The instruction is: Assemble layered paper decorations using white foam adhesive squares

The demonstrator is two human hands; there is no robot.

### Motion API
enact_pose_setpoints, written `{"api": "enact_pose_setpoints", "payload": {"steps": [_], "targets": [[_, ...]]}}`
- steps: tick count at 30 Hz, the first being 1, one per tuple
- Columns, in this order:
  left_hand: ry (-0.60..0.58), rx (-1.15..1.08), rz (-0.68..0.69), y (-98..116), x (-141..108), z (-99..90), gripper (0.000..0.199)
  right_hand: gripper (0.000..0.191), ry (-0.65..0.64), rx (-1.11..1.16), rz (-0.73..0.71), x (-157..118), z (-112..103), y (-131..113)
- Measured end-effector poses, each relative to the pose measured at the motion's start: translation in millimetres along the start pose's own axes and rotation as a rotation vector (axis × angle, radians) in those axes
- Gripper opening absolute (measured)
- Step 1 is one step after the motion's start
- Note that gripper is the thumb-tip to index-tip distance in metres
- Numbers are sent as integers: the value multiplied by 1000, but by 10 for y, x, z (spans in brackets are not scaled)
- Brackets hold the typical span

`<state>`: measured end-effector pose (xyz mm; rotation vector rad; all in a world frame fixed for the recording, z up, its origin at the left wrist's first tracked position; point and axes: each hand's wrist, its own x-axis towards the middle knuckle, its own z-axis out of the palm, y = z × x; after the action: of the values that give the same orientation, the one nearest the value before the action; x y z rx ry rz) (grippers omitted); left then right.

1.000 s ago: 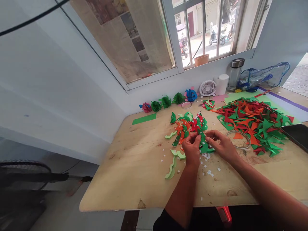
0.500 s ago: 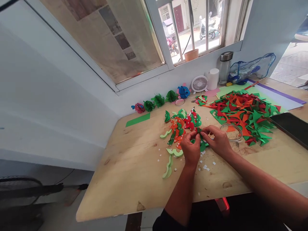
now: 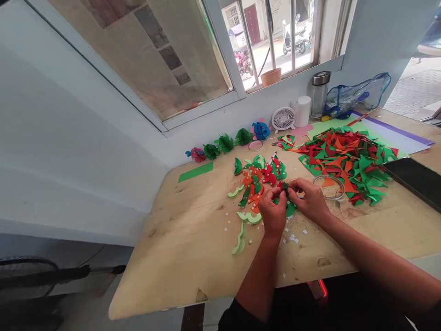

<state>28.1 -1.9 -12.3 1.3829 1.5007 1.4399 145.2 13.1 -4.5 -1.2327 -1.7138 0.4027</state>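
Between my two hands is a small dark green folded paper piece. My left hand is closed, its thumb and fingertips pinching the near side of it. From the right, the thumb and fingers of my right hand pinch the same piece. Beneath my hands lies more green cut paper, partly covered. Just beyond are red paper pieces and orange paper pieces dotted with white squares. Light green wavy strips lie left of my left hand.
A big heap of paper scraps lies right, with a tape ring before it and a phone beside it. Along the wall stand green paper ornaments, a small fan and a glass bottle. White bits are scattered nearby.
The view has shifted slightly. Both hands stay at nearly the same spot, still pinching the green paper piece, with only small finger movement.
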Motion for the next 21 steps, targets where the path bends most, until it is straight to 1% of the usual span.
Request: {"api": "enact_pose_setpoints", "payload": {"steps": [7, 14, 21], "targets": [[-1, -107, -75, 40, 13, 9, 17, 8, -17, 3, -5, 4, -12, -3], [-16, -409, -238, -29, 56, 56, 18, 8, -26, 37, 25, 13, -20, -14], [-12, -516, -350, 21, 63, 60, 20, 10, 6, 112, 93, 27, -36, -12]]}}
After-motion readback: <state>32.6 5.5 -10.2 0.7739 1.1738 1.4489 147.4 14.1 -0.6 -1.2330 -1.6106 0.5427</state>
